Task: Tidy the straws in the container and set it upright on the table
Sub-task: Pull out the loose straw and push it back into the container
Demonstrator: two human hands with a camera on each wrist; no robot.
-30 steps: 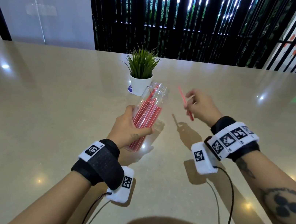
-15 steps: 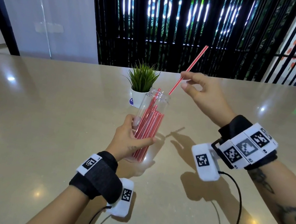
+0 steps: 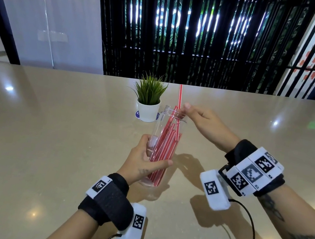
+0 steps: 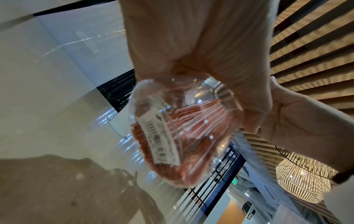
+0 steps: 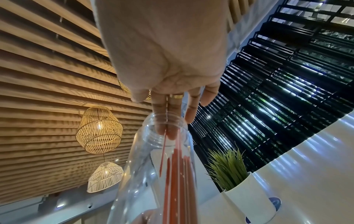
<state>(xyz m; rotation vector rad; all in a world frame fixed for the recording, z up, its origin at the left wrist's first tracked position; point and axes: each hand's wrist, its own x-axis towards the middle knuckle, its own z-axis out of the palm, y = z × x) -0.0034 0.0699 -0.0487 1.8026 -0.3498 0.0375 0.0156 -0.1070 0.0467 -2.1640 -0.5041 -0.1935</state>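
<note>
A clear plastic container (image 3: 161, 140) holds several red-and-white straws (image 3: 165, 147) and leans with its mouth tipped away from me. My left hand (image 3: 157, 154) grips its lower half, thumb on the right side. My right hand (image 3: 185, 108) is at the mouth and pinches one straw (image 3: 180, 96), whose lower end is inside the neck while its top sticks up above the rim. From the left wrist, the container's base (image 4: 184, 136) shows a barcode label. From the right wrist, fingertips (image 5: 164, 128) sit at the threaded mouth of the container (image 5: 153, 166).
A small green plant in a white pot (image 3: 148, 105) stands just behind the container, also seen as the pot (image 5: 249, 201). The glossy beige table (image 3: 48, 133) stretches wide on both sides. Black slatted screens stand beyond the far edge.
My right hand carried the single straw up from the right and lowered its end into the container's mouth. The left hand kept holding the container, which now stands a little steeper.
</note>
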